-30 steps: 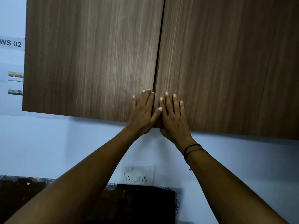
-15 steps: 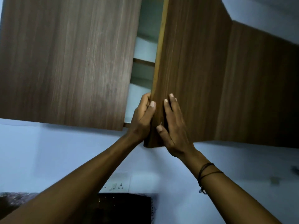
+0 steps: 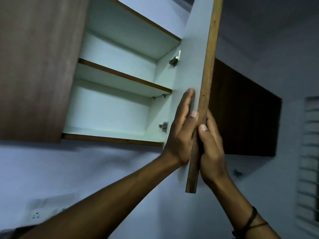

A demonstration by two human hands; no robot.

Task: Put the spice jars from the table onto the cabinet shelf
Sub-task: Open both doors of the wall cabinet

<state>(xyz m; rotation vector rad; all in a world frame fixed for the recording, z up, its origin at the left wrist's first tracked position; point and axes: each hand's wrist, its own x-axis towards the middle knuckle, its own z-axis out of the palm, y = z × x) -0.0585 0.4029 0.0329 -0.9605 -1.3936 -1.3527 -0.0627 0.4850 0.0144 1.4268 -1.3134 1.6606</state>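
No spice jars or table are in view. The wall cabinet's right door (image 3: 195,49) stands swung out, edge toward me. My left hand (image 3: 181,135) lies flat on its white inner face with the fingers straight up and the thumb on the wooden edge. My right hand (image 3: 212,149) lies against its outer face, thumb also on the edge, so the door sits between my palms. Inside, the middle shelf (image 3: 124,77) and the bottom shelf (image 3: 110,139) are bare white boards.
The left door (image 3: 34,66) is closed. A second dark wall cabinet (image 3: 245,111) hangs to the right behind the open door. A wall socket (image 3: 36,216) sits low left, and window louvres (image 3: 310,152) line the right edge.
The right door went from closed to swung wide open. My left hand moved from its outer face to its inner face, and my view turned up and right.
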